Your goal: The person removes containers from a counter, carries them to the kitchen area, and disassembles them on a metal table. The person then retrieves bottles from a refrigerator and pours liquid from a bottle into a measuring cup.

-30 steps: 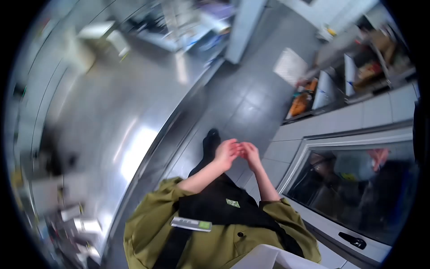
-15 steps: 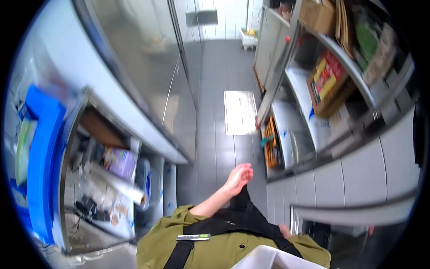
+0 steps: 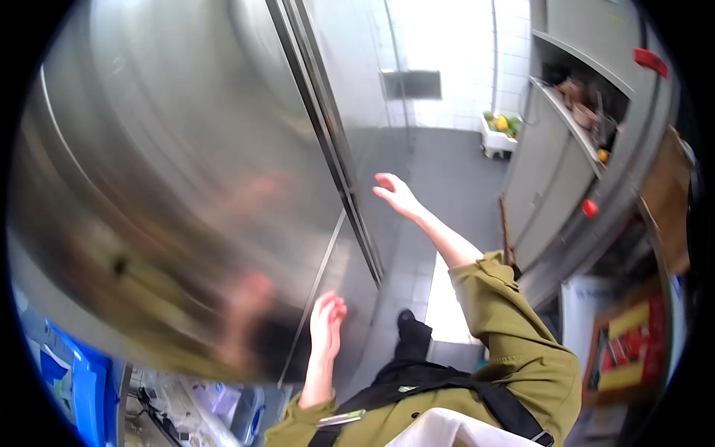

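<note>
Steel cabinet: long edge runs 11 to 5 o'clock. Right hand: empty, thumb parted, pointing 10 o'clock. Left hand: empty, loosely bent, pointing 12.

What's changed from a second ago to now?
Your right hand has moved forward, apart from your left hand, which has drawn back and leftward. You've advanced alongside the tall stainless-steel cabinet. Nothing was visibly taken hold of or let go; both hands stay empty. The white crate stays on the floor.
</note>
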Demonstrator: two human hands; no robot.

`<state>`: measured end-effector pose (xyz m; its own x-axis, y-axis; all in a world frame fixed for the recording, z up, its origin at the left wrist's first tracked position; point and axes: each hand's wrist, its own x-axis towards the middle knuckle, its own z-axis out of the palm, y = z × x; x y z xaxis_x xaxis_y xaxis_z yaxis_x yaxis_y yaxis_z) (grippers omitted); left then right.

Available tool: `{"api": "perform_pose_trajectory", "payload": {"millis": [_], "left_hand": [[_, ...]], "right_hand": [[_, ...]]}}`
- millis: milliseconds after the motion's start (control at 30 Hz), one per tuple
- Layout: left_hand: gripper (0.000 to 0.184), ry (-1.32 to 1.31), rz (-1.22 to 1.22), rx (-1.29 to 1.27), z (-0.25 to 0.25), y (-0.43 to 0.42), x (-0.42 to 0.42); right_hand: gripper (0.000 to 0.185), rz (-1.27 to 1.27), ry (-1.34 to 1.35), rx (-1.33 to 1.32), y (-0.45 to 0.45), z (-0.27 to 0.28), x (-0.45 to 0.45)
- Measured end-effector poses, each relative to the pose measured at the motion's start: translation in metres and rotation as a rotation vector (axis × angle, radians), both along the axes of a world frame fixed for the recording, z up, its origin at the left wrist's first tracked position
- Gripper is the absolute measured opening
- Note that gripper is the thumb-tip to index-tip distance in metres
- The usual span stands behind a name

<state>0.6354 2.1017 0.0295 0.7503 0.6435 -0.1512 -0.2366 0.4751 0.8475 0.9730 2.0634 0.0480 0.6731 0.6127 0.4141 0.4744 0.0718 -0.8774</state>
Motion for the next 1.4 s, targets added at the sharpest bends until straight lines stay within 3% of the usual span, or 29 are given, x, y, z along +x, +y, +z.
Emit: {"api": "perform_pose_trajectory", "payload": {"millis": [33, 100, 133, 167, 233, 300, 367, 433, 500, 600, 667, 767, 867, 900, 933, 967, 1000, 1033, 1100, 1167, 1233, 1300, 1367, 1400], "left_hand": [[0.024, 0.03, 0.034, 0.028, -0.008, 0.018, 0.013], [0.022, 0.062, 0.114, 0.06, -0.013, 0.04, 0.064], [0.022, 0.024, 0.169, 0.09, -0.005, 0.045, 0.094], [0.023, -0.023, 0.223, 0.132, 0.01, 0.046, 0.128], [0.023, -0.114, 0.226, 0.222, 0.057, 0.052, 0.189], [0.022, -0.169, 0.24, 0.531, 0.095, 0.066, 0.244], [0.02, -0.134, 0.348, 0.788, 0.123, 0.085, 0.286], [0.017, -0.172, 0.666, 1.142, 0.135, 0.105, 0.315], [0.016, -0.217, 0.813, 1.17, 0.134, 0.112, 0.338], [0.018, -0.253, 0.783, 1.273, 0.119, 0.128, 0.392], [0.023, -0.194, 0.761, 1.395, 0.121, 0.132, 0.442], [0.027, -0.225, 0.825, 1.15, 0.133, 0.166, 0.51], [0.03, -0.241, 1.131, 1.154, 0.157, 0.212, 0.562], [0.032, -0.158, 1.244, 1.185, 0.167, 0.231, 0.574], [0.035, -0.073, 1.386, 1.236, 0.183, 0.246, 0.58], [0.038, 0.011, 1.533, 1.282, 0.199, 0.265, 0.583], [0.044, 0.15, 1.715, 1.38, 0.212, 0.284, 0.582], [0.051, 0.301, 1.886, 1.468, 0.222, 0.297, 0.577], [0.066, 0.628, 2.194, 1.494, 0.245, 0.307, 0.57], [0.09, 0.679, 2.317, 1.282, 0.257, 0.331, 0.551], [0.097, 0.941, 2.397, 0.932, 0.269, 0.352, 0.526], [0.101, 1.017, 2.267, 0.771, 0.281, 0.345, 0.512], [0.095, 0.903, 2.193, 0.922, 0.281, 0.342, 0.499], [0.095, 0.862, 2.206, 1.114, 0.278, 0.343, 0.491]], "right_hand": [[0.058, 0.056, -0.012, 0.034, 0.04, 0.029, 0.021], [0.062, 0.026, 0.051, 0.1, 0.116, 0.058, 0.067], [0.056, 0.079, -0.073, 0.084, 0.178, 0.033, 0.12], [0.051, 0.449, 0.091, 0.176, 0.183, 0.049, 0.121], [0.045, 0.475, 0.377, 0.257, 0.194, 0.039, 0.121], [0.044, 0.466, 0.172, 0.229, 0.202, 0.007, 0.146], [0.043, 0.259, -0.003, 0.148, 0.124, 0.054, 0.123], [0.049, 0.117, -0.114, -0.015, 0.063, 0.067, 0.134], [0.05, -0.054, -0.296, 0.008, 0.005, 0.072, 0.163], [0.044, -0.39, -0.392, 0.136, -0.066, 0.036, 0.246], [0.041, -0.649, -0.383, 0.185, -0.123, 0.008, 0.317], [0.037, -1.015, -0.326, 0.251, -0.189, -0.017, 0.418], [0.035, -1.251, -0.194, 0.36, -0.212, -0.011, 0.511], [0.032, -1.305, 0.02, 0.488, -0.207, 0.006, 0.541], [0.029, -1.31, -0.304, 0.436, -0.224, -0.006, 0.586], [0.028, -1.329, -0.681, 0.399, -0.204, 0.018, 0.599], [0.024, -1.412, -0.497, 0.455, -0.186, 0.026, 0.607], [0.026, -1.505, -0.885, 0.492, -0.133, 0.076, 0.593], [0.021, -1.115, -0.615, 0.222, -0.115, 0.044, 0.622], [0.021, -0.786, -0.898, 0.59, -0.04, 0.058, 0.637], [0.029, -0.418, -0.738, 0.66, 0.004, 0.039, 0.66], [0.026, -0.123, -0.618, 0.744, 0.046, 0.041, 0.656], [0.026, 0.08, -0.549, 0.677, 0.072, 0.041, 0.65], [0.026, 0.128, -0.522, 0.668, 0.085, 0.039, 0.648]]}}
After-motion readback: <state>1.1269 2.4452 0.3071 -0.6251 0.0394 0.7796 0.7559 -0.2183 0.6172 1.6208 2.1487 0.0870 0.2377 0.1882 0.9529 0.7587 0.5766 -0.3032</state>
